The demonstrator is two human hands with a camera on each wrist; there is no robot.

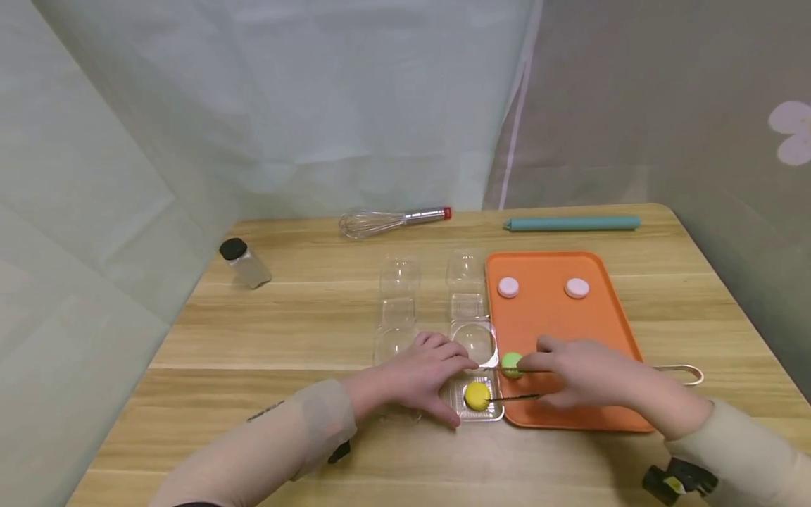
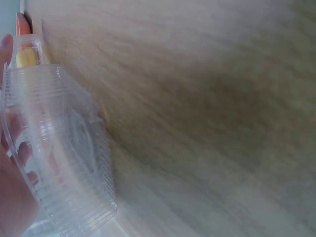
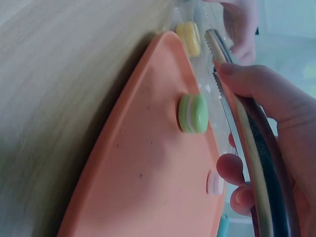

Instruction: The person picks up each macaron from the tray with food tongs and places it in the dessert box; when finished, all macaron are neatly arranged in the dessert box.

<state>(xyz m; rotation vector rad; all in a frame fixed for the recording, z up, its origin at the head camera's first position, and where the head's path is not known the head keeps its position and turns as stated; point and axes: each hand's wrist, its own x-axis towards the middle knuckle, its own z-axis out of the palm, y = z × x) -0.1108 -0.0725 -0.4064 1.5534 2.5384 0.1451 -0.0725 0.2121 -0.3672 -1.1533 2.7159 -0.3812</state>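
My right hand (image 1: 589, 373) grips metal tongs (image 3: 239, 106) with serrated tips, their arms apart. The tips reach over a clear plastic box (image 1: 498, 414), and in the head view one overlaps the yellow macaron (image 1: 476, 396) lying in its near compartment. My left hand (image 1: 421, 373) holds this box from its left side, fingers at the far edge of the compartment and thumb at the near corner. Below the tongs, a green macaron (image 3: 193, 113) stands on the orange tray (image 1: 564, 324), partly hidden by the right hand in the head view.
Two pink macarons (image 1: 508, 287) lie far back on the tray. Another clear box (image 1: 398, 310) stands open, left of the first, partly behind my left hand. A whisk (image 1: 395, 222), a teal stick (image 1: 573, 223) and a black-capped jar (image 1: 246, 263) lie farther off.
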